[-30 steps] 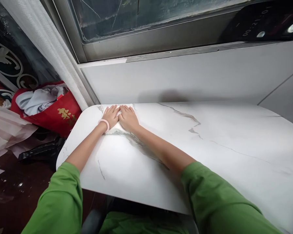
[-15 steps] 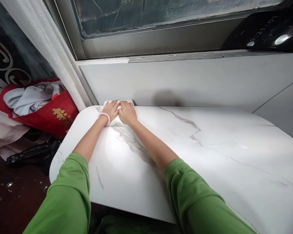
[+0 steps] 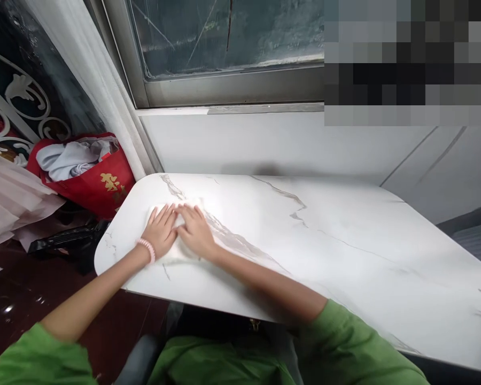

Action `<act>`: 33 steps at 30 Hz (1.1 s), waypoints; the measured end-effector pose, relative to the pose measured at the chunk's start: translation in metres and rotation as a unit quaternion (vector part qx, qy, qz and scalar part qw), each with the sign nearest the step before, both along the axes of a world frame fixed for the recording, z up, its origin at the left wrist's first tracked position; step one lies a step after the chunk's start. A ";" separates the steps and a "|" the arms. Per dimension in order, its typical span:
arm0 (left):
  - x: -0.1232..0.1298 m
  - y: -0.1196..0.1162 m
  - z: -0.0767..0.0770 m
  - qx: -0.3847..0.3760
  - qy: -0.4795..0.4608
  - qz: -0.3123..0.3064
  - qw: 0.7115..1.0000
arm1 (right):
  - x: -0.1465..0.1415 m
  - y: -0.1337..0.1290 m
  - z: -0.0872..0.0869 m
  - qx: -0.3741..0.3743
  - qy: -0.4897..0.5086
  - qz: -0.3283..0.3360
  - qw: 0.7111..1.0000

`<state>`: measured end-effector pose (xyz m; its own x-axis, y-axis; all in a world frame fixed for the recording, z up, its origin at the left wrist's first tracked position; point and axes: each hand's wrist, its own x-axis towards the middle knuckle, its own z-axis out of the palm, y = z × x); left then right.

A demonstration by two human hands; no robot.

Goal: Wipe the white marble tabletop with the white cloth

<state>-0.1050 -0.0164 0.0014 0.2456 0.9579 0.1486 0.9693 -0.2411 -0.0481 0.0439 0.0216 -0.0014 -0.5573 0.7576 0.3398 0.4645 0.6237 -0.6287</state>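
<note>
A white cloth (image 3: 180, 251) lies spread on the white marble-patterned table (image 3: 256, 278), near its left end. Pressed flat on the cloth, my left hand (image 3: 160, 232) has its fingers stretched forward; a pink beaded band circles that wrist. My right hand (image 3: 196, 230) rests beside it on the same cloth, fingers extended, and the two hands touch or nearly touch at the thumbs and fingertips. The cloth's pale colour blends with the tabletop, so its edges are hard to make out.
A red bag (image 3: 92, 184) with grey cloth inside stands left of the table, by a white curtain (image 3: 88, 80). Behind the table runs a white wall (image 3: 224, 141) under a metal-framed window (image 3: 232, 91). A black plastic bag (image 3: 68, 238) is at lower left.
Both hands have drawn the cloth back from the table's far edge toward me and slightly left. The cloth now lies flatter, and the camera view has shifted.
</note>
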 end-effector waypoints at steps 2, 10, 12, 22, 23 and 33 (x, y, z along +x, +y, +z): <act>-0.010 -0.034 0.000 0.008 -0.010 0.002 1.000 | -0.004 -0.027 0.003 -0.027 0.025 0.034 0.999; -0.067 -0.103 0.012 0.026 -0.041 0.077 0.996 | -0.058 -0.073 0.013 0.015 0.001 0.127 0.992; -0.079 -0.103 0.013 0.021 -0.046 0.093 0.994 | -0.071 -0.071 0.012 0.061 -0.019 0.140 0.988; -0.103 -0.004 0.021 -0.038 -0.063 0.148 0.986 | -0.110 0.013 0.004 0.115 -0.066 0.096 0.986; -0.104 0.011 0.021 -0.042 -0.067 0.144 0.986 | -0.111 0.026 0.004 0.110 -0.070 0.088 0.988; -0.097 0.133 0.018 -0.032 -0.102 0.065 0.992 | -0.107 0.125 -0.006 0.072 -0.083 -0.003 0.994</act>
<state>-0.2019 0.1168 0.0190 0.0902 0.9887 0.1199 0.9804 -0.1093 0.1637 -0.0636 0.1463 -0.0072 -0.6103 0.7115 0.3482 0.5581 0.6982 -0.4484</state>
